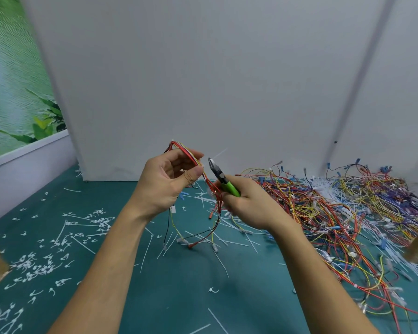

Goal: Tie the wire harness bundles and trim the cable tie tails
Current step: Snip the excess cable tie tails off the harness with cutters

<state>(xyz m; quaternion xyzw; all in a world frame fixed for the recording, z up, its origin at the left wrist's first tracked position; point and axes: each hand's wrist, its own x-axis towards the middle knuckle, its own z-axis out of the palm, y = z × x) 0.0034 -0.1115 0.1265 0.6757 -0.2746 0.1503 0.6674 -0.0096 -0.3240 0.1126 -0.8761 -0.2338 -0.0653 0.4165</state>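
Observation:
My left hand pinches a wire harness bundle of red, yellow and black wires between thumb and fingers, held up above the table. The bundle's loose ends with white connectors hang down toward the mat. My right hand grips green-handled cutters, whose metal jaws point up and left, close to the bundle just right of my left thumb. A thin white cable tie tail sticks up to the right above the jaws. Whether the jaws touch the tie is unclear.
A big tangled heap of coloured wire harnesses covers the right of the teal mat. Loose white cable ties lie in the middle. Cut tie tails litter the left. A white wall panel stands behind.

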